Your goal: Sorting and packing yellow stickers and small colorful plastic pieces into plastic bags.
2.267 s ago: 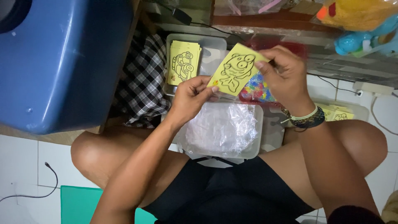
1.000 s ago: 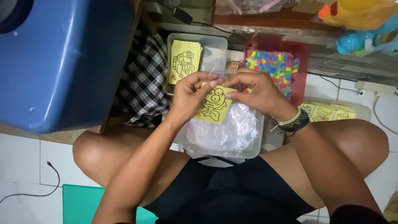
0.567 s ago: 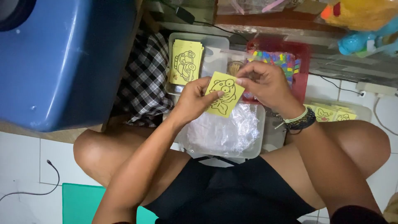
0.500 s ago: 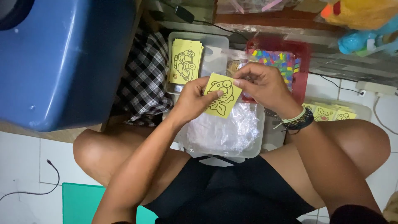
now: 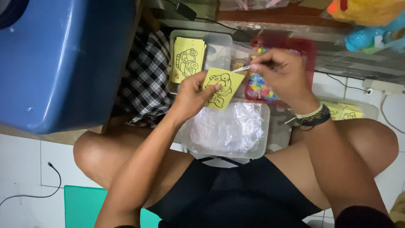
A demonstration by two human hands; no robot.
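My left hand [image 5: 192, 93] holds a small yellow card [image 5: 222, 88] with a black cartoon outline, thumb pressed on its face. My right hand [image 5: 280, 74] is just right of the card, above the red tray [image 5: 310, 46]. It pinches a thin pale stick [image 5: 241, 68] whose tip points at the card's top edge. Both hands hover above a clear plastic box [image 5: 261, 145] filled with crinkled clear plastic bags [image 5: 225, 128], which rests between my knees.
A stack of similar yellow cards [image 5: 186, 59] lies in a clear tray [image 5: 217, 42] beyond. The red tray holds several coloured small items [image 5: 261, 86]. More yellow cards [image 5: 344, 113] lie at the right. A big blue tub [image 5: 63, 59] stands left, beside checked cloth [image 5: 145, 80].
The right hand has let go of the card and drawn back to the right with a thin stick pinched in it. The left hand keeps the card, turned slightly.
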